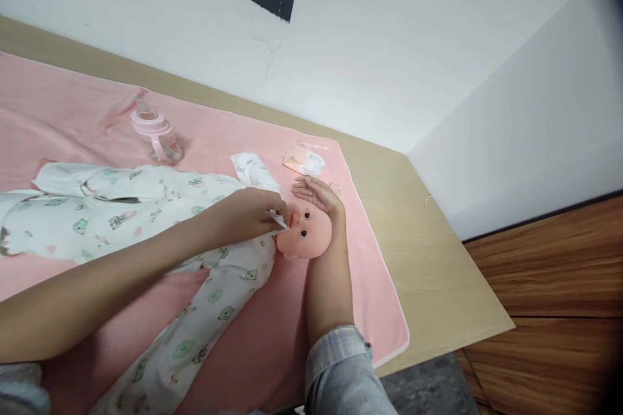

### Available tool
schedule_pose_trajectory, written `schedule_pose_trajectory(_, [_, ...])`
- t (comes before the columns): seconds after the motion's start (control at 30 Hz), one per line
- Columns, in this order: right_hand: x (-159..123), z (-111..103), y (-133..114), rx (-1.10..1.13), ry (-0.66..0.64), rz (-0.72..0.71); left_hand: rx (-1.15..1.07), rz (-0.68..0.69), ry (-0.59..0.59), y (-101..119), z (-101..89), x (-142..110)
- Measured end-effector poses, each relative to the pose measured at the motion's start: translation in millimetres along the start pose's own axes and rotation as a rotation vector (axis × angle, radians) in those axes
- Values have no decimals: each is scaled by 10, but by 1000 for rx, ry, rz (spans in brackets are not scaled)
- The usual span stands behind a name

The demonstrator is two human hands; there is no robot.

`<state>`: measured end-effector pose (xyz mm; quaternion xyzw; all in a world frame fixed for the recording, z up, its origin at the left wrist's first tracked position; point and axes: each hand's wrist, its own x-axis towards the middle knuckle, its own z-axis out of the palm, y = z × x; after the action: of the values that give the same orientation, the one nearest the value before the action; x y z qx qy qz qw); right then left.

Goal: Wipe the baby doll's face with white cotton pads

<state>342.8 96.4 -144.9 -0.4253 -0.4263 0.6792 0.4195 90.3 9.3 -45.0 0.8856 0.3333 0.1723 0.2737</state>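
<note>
A baby doll (311, 237) lies on its back on a pink blanket (363, 259), dressed in a white onesie (248, 266) printed with small green animals. Its bald head faces up, toward the right end of the blanket. My left hand (257, 211) pinches a folded white tissue (276, 219) against the doll's mouth and chin area. Behind the head runs my right forearm, with the head resting against it. My right hand (315, 193) is open beyond the head, palm partly up and fingers stretched to the left.
A pink-lidded baby bottle (158, 136) stands on the blanket at the upper left. A small printed packet (304, 159) lies past my right hand, beside a small clear item (335, 188). The wooden table (413, 253) meets a white wall; wood-grain panels (549, 272) stand right.
</note>
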Motion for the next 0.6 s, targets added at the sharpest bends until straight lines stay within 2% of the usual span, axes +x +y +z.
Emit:
schedule_pose_trajectory(0.23, [88,-112,72,20,-57,-25,35,-12,23,16,-48,-20])
schedule_pose_trajectory(0.6, [119,-100,64,36,-25,10,56,-10,83,-23,-24,16])
